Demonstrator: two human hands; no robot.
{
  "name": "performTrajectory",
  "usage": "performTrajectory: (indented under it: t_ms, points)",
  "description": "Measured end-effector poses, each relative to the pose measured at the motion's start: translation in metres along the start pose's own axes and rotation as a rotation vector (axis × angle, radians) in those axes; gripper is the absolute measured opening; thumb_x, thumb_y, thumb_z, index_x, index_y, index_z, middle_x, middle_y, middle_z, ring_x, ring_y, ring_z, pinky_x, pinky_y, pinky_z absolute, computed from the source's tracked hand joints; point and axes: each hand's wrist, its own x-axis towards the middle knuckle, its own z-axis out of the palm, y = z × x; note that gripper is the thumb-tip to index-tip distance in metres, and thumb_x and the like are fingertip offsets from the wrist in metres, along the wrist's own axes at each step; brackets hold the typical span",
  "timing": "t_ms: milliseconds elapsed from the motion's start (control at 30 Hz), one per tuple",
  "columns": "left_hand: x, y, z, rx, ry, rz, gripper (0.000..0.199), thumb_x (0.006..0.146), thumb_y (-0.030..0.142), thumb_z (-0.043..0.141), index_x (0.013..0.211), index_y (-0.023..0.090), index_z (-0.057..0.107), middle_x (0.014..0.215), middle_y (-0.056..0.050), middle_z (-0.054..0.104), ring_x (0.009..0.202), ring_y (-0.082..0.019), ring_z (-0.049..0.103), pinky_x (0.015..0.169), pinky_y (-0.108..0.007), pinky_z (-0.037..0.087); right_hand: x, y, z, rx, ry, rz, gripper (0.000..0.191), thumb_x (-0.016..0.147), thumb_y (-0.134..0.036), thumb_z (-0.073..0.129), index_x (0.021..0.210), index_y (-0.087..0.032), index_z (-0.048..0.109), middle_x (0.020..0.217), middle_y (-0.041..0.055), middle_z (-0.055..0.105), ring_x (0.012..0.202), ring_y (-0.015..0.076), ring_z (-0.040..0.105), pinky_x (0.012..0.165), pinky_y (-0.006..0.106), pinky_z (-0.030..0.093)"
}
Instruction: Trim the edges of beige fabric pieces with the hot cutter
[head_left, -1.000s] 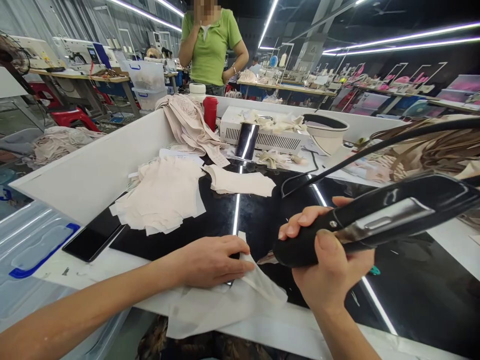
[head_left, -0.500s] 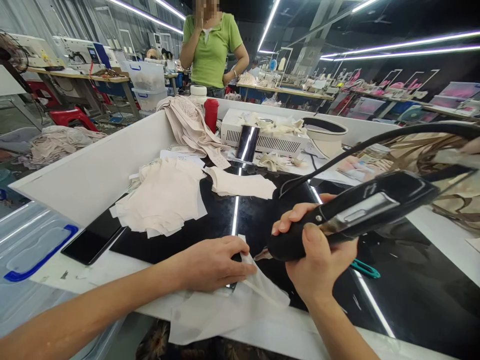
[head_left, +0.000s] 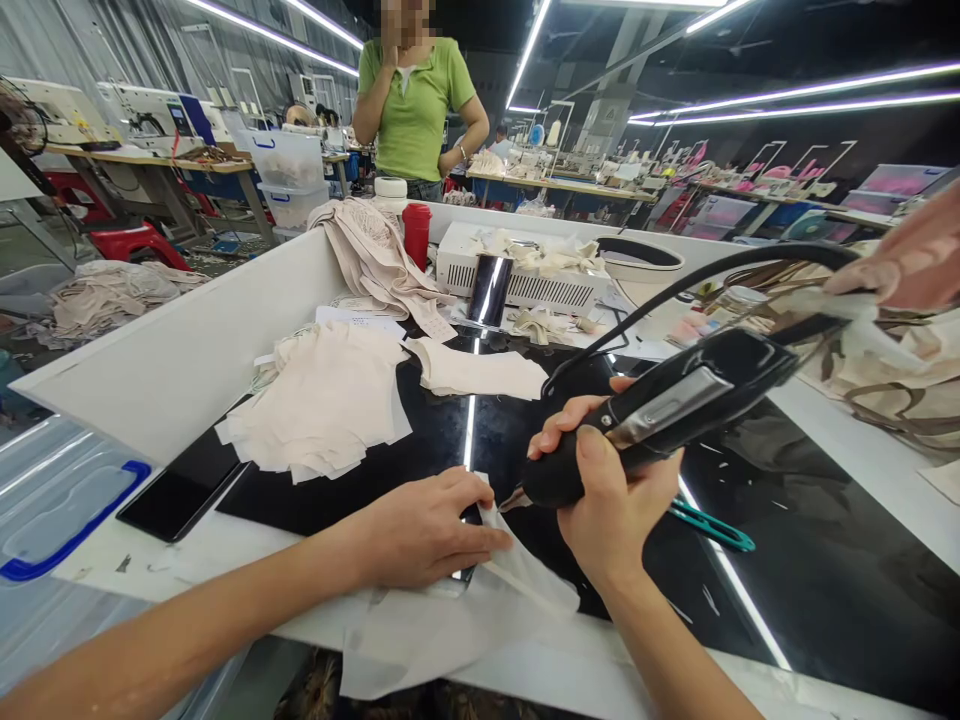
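My right hand (head_left: pixel 622 500) is wrapped round a black corded hand tool (head_left: pixel 652 415) with a pointed metal tip. The tip meets the upper edge of a sheer white fabric piece (head_left: pixel 525 570) lying at the front of the black table surface. My left hand (head_left: pixel 427 530) presses and grips the fabric's narrow upper end with bent fingers, just left of the tip. Part of a dark, shiny object shows under those fingers; its kind is hidden. The fabric's lower part hangs over the white table edge. To the right of my right hand lies a teal slim-handled tool (head_left: pixel 712 525).
A stack of cream fabric pieces (head_left: pixel 322 400) and a separate cream piece (head_left: pixel 480 370) lie ahead. A phone (head_left: pixel 184 485) rests at left. Behind stand a red bottle (head_left: pixel 416 235) and a white vented box (head_left: pixel 525 270). Another person's hand (head_left: pixel 919 250) reaches in at right, near the tool's cable.
The tool and my right hand have shifted slightly left, the tip now closer to the fabric. The other person's hand has come further into view at right. My left hand stays put.
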Motion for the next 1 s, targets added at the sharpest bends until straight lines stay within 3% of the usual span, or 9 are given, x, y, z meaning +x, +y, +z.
performTrajectory:
  t_ms: [200, 367, 467, 567, 667, 767, 833, 933, 1000]
  points:
    - [-0.001, -0.002, -0.001, -0.021, -0.005, -0.007, 0.03, 0.112, 0.027, 0.051, 0.136, 0.02, 0.068, 0.125, -0.014, 0.06, 0.107, -0.026, 0.061, 0.098, -0.04, 0.057, 0.005, -0.004, -0.006, -0.008, -0.005, -0.02, 0.038, 0.09, -0.024, 0.079, 0.12, -0.028, 0.057, 0.087, -0.0054, 0.069, 0.063, 0.0129, 0.065, 0.06, 0.03, 0.059]
    - [0.002, -0.002, -0.003, -0.069, 0.029, -0.119, 0.029, 0.114, 0.026, 0.05, 0.138, 0.016, 0.063, 0.12, -0.011, 0.065, 0.111, -0.024, 0.062, 0.099, -0.037, 0.056, 0.014, -0.02, -0.027, -0.154, -0.039, -0.088, 0.035, 0.089, -0.03, 0.084, 0.111, -0.027, 0.057, 0.092, -0.0043, 0.071, 0.069, 0.014, 0.067, 0.066, 0.032, 0.062]
    - [0.008, 0.002, -0.004, -0.023, -0.006, -0.199, 0.023, 0.111, 0.028, 0.059, 0.13, 0.017, 0.066, 0.115, -0.008, 0.065, 0.108, -0.023, 0.062, 0.095, -0.035, 0.056, 0.016, -0.031, -0.044, -0.321, -0.035, -0.072, 0.035, 0.089, -0.037, 0.085, 0.112, -0.027, 0.06, 0.104, 0.0002, 0.073, 0.081, 0.0162, 0.069, 0.077, 0.034, 0.063]
    - [0.013, 0.006, -0.005, 0.026, -0.042, -0.232, 0.008, 0.109, 0.023, 0.062, 0.11, 0.017, 0.068, 0.107, -0.006, 0.064, 0.101, -0.022, 0.061, 0.087, -0.033, 0.055, 0.013, -0.038, -0.066, -0.499, 0.023, -0.035, 0.055, 0.085, -0.045, 0.087, 0.13, -0.026, 0.061, 0.122, 0.006, 0.071, 0.103, 0.0212, 0.07, 0.093, 0.038, 0.061]
    - [0.014, 0.006, -0.004, 0.054, -0.035, -0.223, 0.014, 0.111, 0.017, 0.056, 0.099, 0.017, 0.064, 0.104, -0.005, 0.064, 0.098, -0.021, 0.061, 0.088, -0.033, 0.054, 0.005, -0.039, -0.099, -0.609, 0.157, -0.057, 0.076, 0.082, -0.053, 0.087, 0.146, -0.027, 0.055, 0.126, 0.0074, 0.067, 0.114, 0.0239, 0.067, 0.097, 0.04, 0.06]
    - [0.012, 0.004, -0.006, 0.049, -0.011, -0.212, 0.012, 0.11, 0.013, 0.052, 0.103, 0.017, 0.061, 0.109, -0.006, 0.066, 0.105, -0.022, 0.062, 0.095, -0.034, 0.052, -0.002, -0.035, -0.147, -0.754, 0.121, 0.016, 0.072, 0.087, -0.062, 0.079, 0.147, -0.029, 0.057, 0.116, 0.0062, 0.069, 0.108, 0.0251, 0.07, 0.093, 0.042, 0.062]
    - [0.01, 0.003, -0.01, 0.021, -0.016, -0.272, 0.013, 0.109, 0.011, 0.05, 0.102, 0.018, 0.059, 0.105, -0.004, 0.066, 0.1, -0.021, 0.062, 0.092, -0.034, 0.052, -0.004, -0.03, -0.186, -0.944, -0.039, 0.05, 0.071, 0.092, -0.069, 0.07, 0.15, -0.03, 0.055, 0.126, 0.0088, 0.07, 0.111, 0.0288, 0.071, 0.1, 0.048, 0.06]
    - [0.009, 0.004, -0.017, -0.03, -0.061, -0.43, 0.015, 0.104, 0.009, 0.049, 0.097, 0.019, 0.058, 0.095, -0.001, 0.063, 0.09, -0.02, 0.062, 0.082, -0.033, 0.05, -0.004, -0.019, -0.24, -1.344, -0.313, -0.109, 0.077, 0.099, -0.079, 0.048, 0.149, -0.021, 0.059, 0.14, 0.0172, 0.067, 0.128, 0.0392, 0.064, 0.11, 0.059, 0.052]
    - [0.009, 0.006, -0.02, -0.071, -0.074, -0.497, 0.016, 0.1, 0.008, 0.048, 0.104, 0.019, 0.06, 0.101, -0.002, 0.065, 0.096, -0.021, 0.063, 0.088, -0.035, 0.049, -0.003, -0.01, -0.265, -1.501, -0.432, -0.194, 0.079, 0.103, -0.077, 0.035, 0.146, -0.016, 0.061, 0.139, 0.0202, 0.068, 0.126, 0.0412, 0.065, 0.108, 0.06, 0.053]
